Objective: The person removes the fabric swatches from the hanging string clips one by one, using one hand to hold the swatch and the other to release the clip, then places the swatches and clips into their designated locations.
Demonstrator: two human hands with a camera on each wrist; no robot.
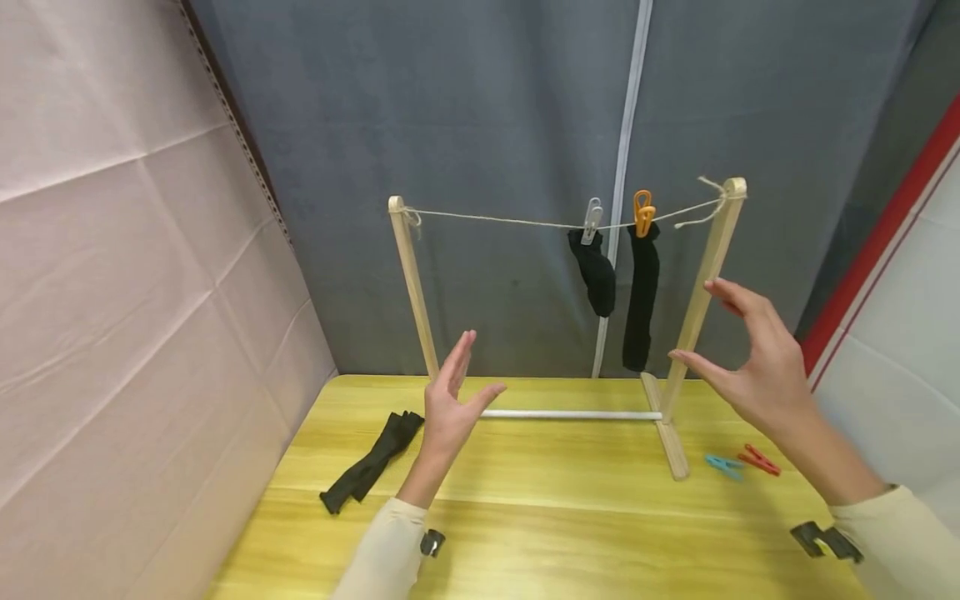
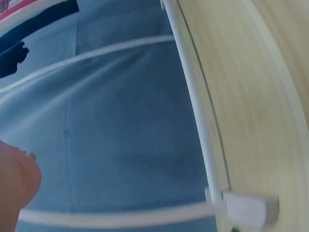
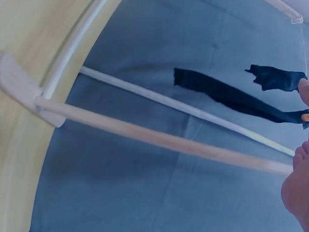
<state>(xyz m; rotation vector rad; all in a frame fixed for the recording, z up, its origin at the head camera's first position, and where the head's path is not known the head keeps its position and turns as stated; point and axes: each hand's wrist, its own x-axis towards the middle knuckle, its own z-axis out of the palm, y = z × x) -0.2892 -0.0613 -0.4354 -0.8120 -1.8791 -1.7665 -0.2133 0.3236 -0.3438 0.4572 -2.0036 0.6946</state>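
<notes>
In the head view my left hand (image 1: 447, 417) is held up over the table with fingers straight and thumb spread, holding nothing. My right hand (image 1: 768, 367) is raised by the right wooden post (image 1: 702, 287), thumb and fingers wide apart around a gap. On the string (image 1: 495, 218) hang a short black sock (image 1: 597, 275), under a clear clothespin (image 1: 592, 218), and a longer black sock (image 1: 641, 308), under an orange clothespin (image 1: 643, 213). More black socks (image 1: 372, 461) lie on the table left of my left hand.
A blue clothespin (image 1: 724, 465) and a red clothespin (image 1: 760, 460) lie on the table right of the rack's foot (image 1: 671, 446). A white rod (image 1: 570, 415) runs low between the posts. The left post (image 1: 415, 287) rises behind my left hand. A grey curtain (image 1: 487, 108) hangs behind.
</notes>
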